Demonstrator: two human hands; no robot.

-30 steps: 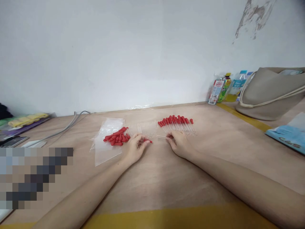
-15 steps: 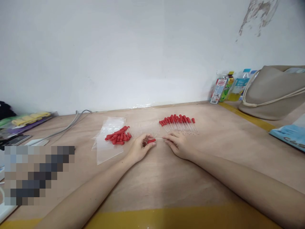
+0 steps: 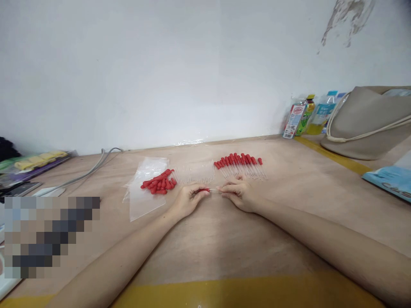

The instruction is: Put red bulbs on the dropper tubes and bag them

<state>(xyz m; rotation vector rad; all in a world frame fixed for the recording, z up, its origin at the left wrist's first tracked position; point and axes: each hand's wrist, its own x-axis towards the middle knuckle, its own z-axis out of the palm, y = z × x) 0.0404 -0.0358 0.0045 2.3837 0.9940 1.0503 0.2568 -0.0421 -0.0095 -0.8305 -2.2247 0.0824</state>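
Pinched in my left hand (image 3: pixel 189 199) is a red rubber bulb (image 3: pixel 204 190), most of it covered by the fingers. My right hand (image 3: pixel 239 193) grips a thin clear dropper tube (image 3: pixel 215 191), which spans the gap between both hands and meets the bulb's end. Left of my hands, a pile of loose red bulbs (image 3: pixel 159 184) lies on clear plastic bags (image 3: pixel 141 207). Behind the hands are several bare clear tubes (image 3: pixel 194 173) in a row. Beyond my right hand lies a row of droppers with red bulbs fitted (image 3: pixel 237 160).
At the right stand a drink carton (image 3: pixel 293 122), bottles (image 3: pixel 323 115) and a grey drawstring bag (image 3: pixel 369 124), with a blue packet (image 3: pixel 390 182) nearer. A grey cable (image 3: pixel 93 169), a phone (image 3: pixel 27 188) and a packet with yellow items (image 3: pixel 41 160) lie left. The wall (image 3: pixel 160 85) bounds the table behind.
My left fingers have closed further over the red bulb, so less of it shows. Bulb and tube now line up end to end, and my right fingers have shifted slightly.
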